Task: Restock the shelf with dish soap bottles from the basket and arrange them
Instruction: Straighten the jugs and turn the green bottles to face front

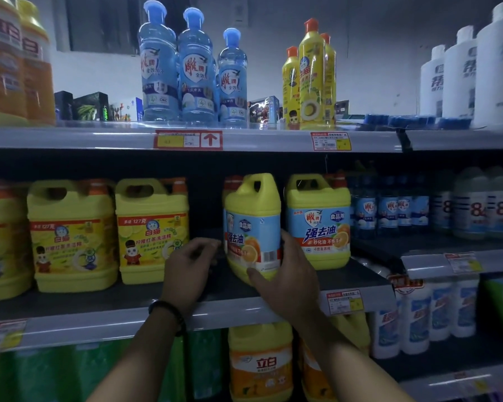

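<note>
A yellow dish soap jug (251, 227) stands turned askew on the middle shelf (230, 310), just beside its matching neighbour (318, 221). The right hand (285, 274) grips it; the left hand (190, 265) hovers loosely curled, empty. Straightening remains; the basket isn't visible.

Your two forearms come into view bare, with no sleeves showing on either one. Your left hand (190, 266) has a dark beaded bracelet (169, 311) around the wrist, its round beads running in a single band. Your right hand (288, 274) wears nothing: no ring, watch or glove shows. At 6 o'clock the arms leave the picture.
</note>
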{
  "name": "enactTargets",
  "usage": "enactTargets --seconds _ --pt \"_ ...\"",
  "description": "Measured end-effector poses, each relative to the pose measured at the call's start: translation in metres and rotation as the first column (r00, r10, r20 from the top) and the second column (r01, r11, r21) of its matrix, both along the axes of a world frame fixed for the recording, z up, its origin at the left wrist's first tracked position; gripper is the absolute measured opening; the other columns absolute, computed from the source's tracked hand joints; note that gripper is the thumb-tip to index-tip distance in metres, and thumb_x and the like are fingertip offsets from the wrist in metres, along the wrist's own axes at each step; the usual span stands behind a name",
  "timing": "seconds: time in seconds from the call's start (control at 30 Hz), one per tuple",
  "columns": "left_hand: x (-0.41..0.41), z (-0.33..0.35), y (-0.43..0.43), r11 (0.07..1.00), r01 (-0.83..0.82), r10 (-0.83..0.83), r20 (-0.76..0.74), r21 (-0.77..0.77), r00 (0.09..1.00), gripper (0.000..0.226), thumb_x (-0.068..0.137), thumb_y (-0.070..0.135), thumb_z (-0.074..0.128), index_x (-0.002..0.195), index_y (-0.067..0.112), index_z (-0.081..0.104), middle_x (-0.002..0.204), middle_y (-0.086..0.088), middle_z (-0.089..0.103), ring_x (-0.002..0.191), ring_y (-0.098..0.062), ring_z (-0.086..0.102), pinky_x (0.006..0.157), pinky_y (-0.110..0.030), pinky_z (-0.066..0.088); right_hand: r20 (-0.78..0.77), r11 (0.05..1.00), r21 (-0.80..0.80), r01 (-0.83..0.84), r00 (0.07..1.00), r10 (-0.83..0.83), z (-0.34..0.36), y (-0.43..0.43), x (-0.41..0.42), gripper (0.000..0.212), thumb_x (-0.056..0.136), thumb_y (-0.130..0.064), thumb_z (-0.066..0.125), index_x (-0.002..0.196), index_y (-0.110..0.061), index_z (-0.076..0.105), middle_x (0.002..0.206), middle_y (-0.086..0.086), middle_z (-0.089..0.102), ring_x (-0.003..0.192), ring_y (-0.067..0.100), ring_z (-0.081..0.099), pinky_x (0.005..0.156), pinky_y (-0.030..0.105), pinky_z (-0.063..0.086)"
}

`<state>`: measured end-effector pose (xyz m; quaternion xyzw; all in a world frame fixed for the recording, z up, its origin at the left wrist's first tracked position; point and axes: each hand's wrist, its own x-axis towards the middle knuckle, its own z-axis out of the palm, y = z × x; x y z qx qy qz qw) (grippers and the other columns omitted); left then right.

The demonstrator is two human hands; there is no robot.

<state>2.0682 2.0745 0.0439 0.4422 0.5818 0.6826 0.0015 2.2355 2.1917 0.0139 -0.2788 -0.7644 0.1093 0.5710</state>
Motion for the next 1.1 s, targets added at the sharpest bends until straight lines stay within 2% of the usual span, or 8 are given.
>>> enactTargets --seconds 0.13,0.23,0.3,0.43,0.63,0.73,0.87,1.1 --pt "0.008 -0.001 0.011 0.987 -0.024 -0.008 -0.195 -0.161 0.981 0.038 0.093 0.051 0.073 0.124 0.031 0.062 0.118 0.017 0.069 0.106 0.000 0.066 0.089 -0.029 0.057 0.046 0.998 -0.035 -0.060 0.997 0.062 0.002 0.009 0.005 0.094 0.084 -0.058 0.067 0.163 -0.029 0.024 0.138 -0.003 0.067 0.117 0.020 0.068 0.093 0.043 0.059" --pt "0.006 0.002 0.016 0.972 0.049 -0.068 -0.077 -0.231 0.995 0.076 0.087 0.054 0.078 0.149 0.027 0.044 0.134 0.016 0.061 0.120 -0.007 0.062 0.097 -0.031 0.052 0.116 0.999 0.033 0.031 0.993 -0.035 0.001 0.008 0.003 0.097 0.093 -0.058 0.057 0.169 -0.020 0.011 0.145 0.006 0.059 0.122 0.025 0.062 0.097 0.043 0.055" --pt "0.004 0.003 0.018 0.966 0.051 -0.056 -0.012 -0.255 0.998 0.092 0.086 0.055 0.079 0.160 0.024 0.033 0.142 0.009 0.059 0.126 -0.013 0.060 0.102 -0.036 0.052 0.065 0.984 0.131 0.118 0.990 -0.127 -0.002 0.007 0.001 0.088 0.095 -0.045 0.064 0.167 -0.013 0.024 0.143 0.009 0.050 0.123 0.026 0.056 0.097 0.043 0.055" --pt "0.009 -0.002 0.017 0.949 -0.119 0.052 -0.228 -0.291 0.972 0.071 0.090 0.056 0.075 0.150 0.034 0.044 0.131 0.017 0.067 0.115 -0.007 0.066 0.084 -0.026 0.051 -0.036 0.992 0.061 0.112 0.993 -0.110 -0.003 0.006 0.000 0.072 0.092 -0.023 0.070 0.159 -0.023 0.043 0.133 0.000 0.050 0.117 0.019 0.058 0.090 0.040 0.060" --pt "0.016 -0.004 0.013 0.901 -0.347 0.199 -0.463 -0.260 0.864 0.062 0.094 0.058 0.067 0.150 0.038 0.049 0.126 0.015 0.073 0.106 -0.010 0.069 0.079 -0.028 0.055 0.082 0.973 0.085 0.214 0.972 -0.221 -0.002 0.006 -0.002 0.068 0.096 -0.039 0.059 0.160 -0.018 0.043 0.124 0.005 0.053 0.109 0.021 0.057 0.085 0.035 0.057" --pt "0.016 -0.006 0.013 0.850 -0.445 0.235 -0.555 -0.280 0.798 0.063 0.098 0.064 0.054 0.157 0.042 0.043 0.098 0.011 0.076 0.079 -0.010 0.067 0.061 -0.029 0.054 0.204 0.958 0.088 0.273 0.937 -0.285 0.003 0.006 -0.003 0.072 0.097 -0.047 0.051 0.161 -0.018 0.037 0.124 0.007 0.054 0.113 0.024 0.054 0.090 0.037 0.054" --pt "0.021 -0.009 0.013 0.812 -0.523 0.279 -0.614 -0.260 0.739 0.059 0.099 0.064 0.047 0.155 0.046 0.041 0.078 0.009 0.070 0.069 -0.014 0.065 0.060 -0.033 0.056 0.263 0.968 0.032 0.249 0.932 -0.249 0.006 0.006 -0.002 0.076 0.102 -0.051 0.048 0.166 -0.017 0.024 0.131 0.006 0.056 0.120 0.024 0.053 0.094 0.038 0.051" --pt "0.034 -0.005 0.011 0.844 -0.530 0.341 -0.686 -0.076 0.643 0.049 0.100 0.045 0.051 0.144 0.023 0.051 0.137 -0.006 0.058 0.109 -0.028 0.065 0.083 -0.042 0.058 0.235 0.992 -0.119 -0.038 0.970 0.065 0.023 0.013 0.024 0.065 0.100 -0.035 0.065 0.160 -0.024 0.043 0.127 0.005 0.054 0.122 0.022 0.055 0.097 0.030 0.047"
